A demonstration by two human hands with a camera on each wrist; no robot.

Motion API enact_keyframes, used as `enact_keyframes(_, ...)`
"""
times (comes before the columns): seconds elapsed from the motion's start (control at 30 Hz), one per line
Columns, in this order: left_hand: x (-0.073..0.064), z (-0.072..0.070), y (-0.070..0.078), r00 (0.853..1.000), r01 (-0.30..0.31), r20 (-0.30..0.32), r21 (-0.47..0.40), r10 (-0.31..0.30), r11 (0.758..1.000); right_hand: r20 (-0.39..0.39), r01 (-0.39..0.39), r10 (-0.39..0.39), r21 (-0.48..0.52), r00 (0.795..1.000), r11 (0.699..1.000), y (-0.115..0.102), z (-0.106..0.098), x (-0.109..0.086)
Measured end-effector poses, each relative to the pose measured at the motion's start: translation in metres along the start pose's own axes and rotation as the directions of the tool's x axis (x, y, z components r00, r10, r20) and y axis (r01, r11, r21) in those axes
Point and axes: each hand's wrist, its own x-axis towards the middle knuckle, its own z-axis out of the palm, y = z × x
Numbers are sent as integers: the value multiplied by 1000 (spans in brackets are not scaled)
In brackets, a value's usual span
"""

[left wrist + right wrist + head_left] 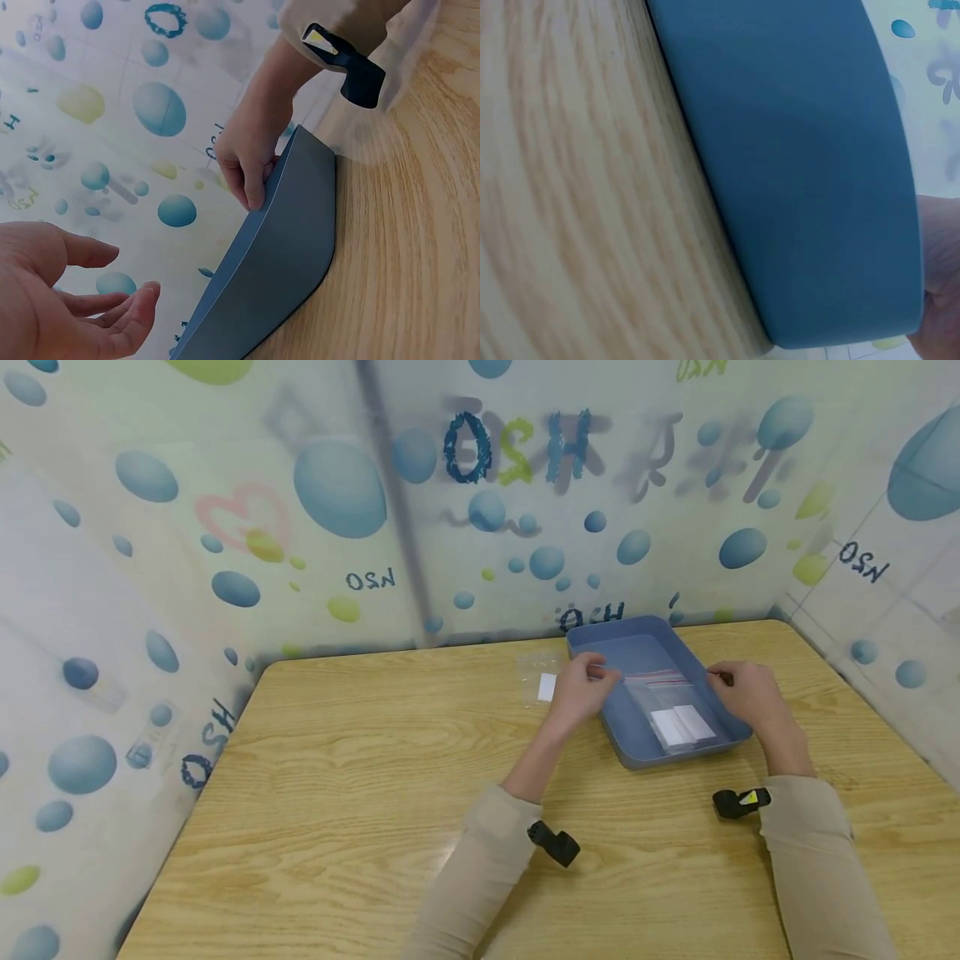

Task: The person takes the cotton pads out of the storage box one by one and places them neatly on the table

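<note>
Our left grip is relaxed, thumb and fingers spread apart with nothing between them, over the left rim of the blue tray. Our right grip hangs over the opposite rim, fingertips hidden behind the wall, so we honestly can't tell what it's pinching, if anything.

The clear zip bag lies in that tray with white cards in its near end. Might be more than one bag stacked; we can't tell.

What could bite us: thin plastic on a smooth base probably slides or clings, so a pinch from above could miss it or bring up two layers. If we lean on one rim, the tray could skid across the counter. And the small loose bag sits just beside the left wall, partly behind our forearm side, so a careless sleeve might drag it.

Writing-wise, no brand that we can spot on tray or bags. The wrist camera on our right sleeve has a yellow label, too small to read. The bubble-print wall cover says something like "H2O" mirrored, plus blurry characters we can't make out.
</note>
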Motion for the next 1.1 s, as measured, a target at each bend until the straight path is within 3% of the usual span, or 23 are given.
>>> enact_keyframes(0.3,0,18,3,998,42,43,-10,-41,999,7,-5,5,-1,1000,1000,1,-1,-1)
enact_keyframes(0.57,3,29,-1,998,32,56,-29,-30,999,1,-12,12,-1,1000,1000,0,0,-1)
enact_keyframes(0.83,6,41,-1,992,99,84,-120,-90,988,6,-8,8,-11,1000,1000,0,0,0)
enact_keyframes(1.1,10,55,-8,988,143,76,-82,-137,986,9,-4,5,-7,1000,1000,0,0,0)
